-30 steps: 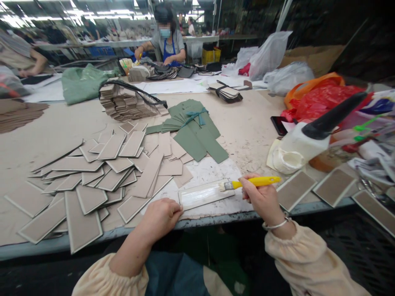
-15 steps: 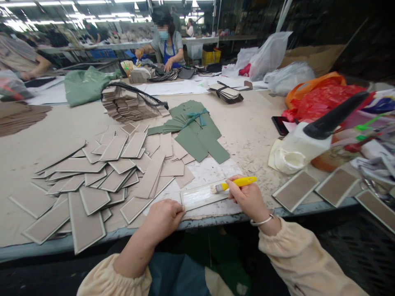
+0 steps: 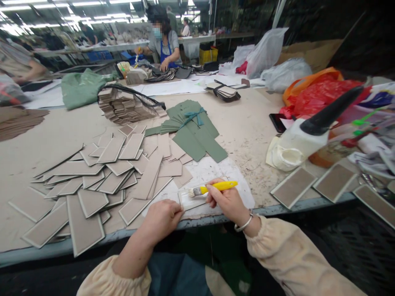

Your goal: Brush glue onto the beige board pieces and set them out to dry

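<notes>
In my right hand (image 3: 226, 199) is a yellow brush (image 3: 220, 186), its bristles resting on a wet, shiny rectangular piece (image 3: 187, 197) near the table's front edge. My left hand (image 3: 165, 216) pinches the near left corner of that piece. White paper (image 3: 240, 181) lies beneath it. Left of my hands spreads a loose heap of beige panels with pale borders (image 3: 85, 203). Beyond the piece, green panels (image 3: 196, 139) fan out under a teal tie. A white container of glue (image 3: 290, 158) stands to the right.
Bordered panels (image 3: 293, 187) line the front edge at right. Behind the glue are a black-nozzled bottle (image 3: 314, 133), a phone (image 3: 277, 123) and red bags (image 3: 327, 96). A bound beige stack (image 3: 123, 105) and a green bag (image 3: 82, 88) sit further back. Another person (image 3: 163, 45) works across the table.
My right hand has moved the brush left along the shiny piece, toward its left end. My left hand stays at the corner. The view has shifted slightly.
</notes>
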Action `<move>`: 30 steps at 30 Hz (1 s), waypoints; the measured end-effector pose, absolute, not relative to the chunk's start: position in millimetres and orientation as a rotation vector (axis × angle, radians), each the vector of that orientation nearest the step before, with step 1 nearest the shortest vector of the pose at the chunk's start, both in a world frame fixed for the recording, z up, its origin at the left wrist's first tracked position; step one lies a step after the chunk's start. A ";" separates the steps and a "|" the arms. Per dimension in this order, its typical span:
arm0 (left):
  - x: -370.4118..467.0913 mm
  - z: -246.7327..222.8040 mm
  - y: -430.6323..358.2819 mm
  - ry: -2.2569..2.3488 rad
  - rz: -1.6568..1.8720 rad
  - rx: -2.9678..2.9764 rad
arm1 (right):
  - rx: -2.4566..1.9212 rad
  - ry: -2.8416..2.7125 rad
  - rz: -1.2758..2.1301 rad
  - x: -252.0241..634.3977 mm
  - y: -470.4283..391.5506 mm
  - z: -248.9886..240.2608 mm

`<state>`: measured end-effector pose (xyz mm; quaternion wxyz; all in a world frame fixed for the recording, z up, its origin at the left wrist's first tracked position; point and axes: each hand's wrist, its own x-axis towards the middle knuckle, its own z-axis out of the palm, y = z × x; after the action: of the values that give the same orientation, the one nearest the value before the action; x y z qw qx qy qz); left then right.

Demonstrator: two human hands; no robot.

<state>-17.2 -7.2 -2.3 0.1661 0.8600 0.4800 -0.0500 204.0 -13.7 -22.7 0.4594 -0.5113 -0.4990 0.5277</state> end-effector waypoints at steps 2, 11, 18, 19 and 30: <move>-17.2 -2.2 -7.0 1.362 -0.138 2.452 | -1.234 -1.225 1.353 195.8 -10.9 -29.0; -15.5 1.3 -9.3 1.399 -0.143 2.399 | -1.500 -1.409 1.105 227.3 -2.7 -20.3; -16.1 -1.6 -8.3 1.379 -0.125 2.437 | -1.557 -1.278 1.001 255.7 -8.2 -6.9; -16.0 -1.7 -8.1 1.374 -0.125 2.440 | -1.505 -1.234 1.075 250.3 -9.7 -6.8; -15.9 -2.5 -8.2 1.377 -0.152 2.449 | -1.245 -1.243 1.417 184.9 -3.8 -27.6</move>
<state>-15.9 -8.2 -2.5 0.1634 0.8586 0.4829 -0.0535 184.9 -3.8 -27.6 0.4271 -0.4984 -0.4977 0.5670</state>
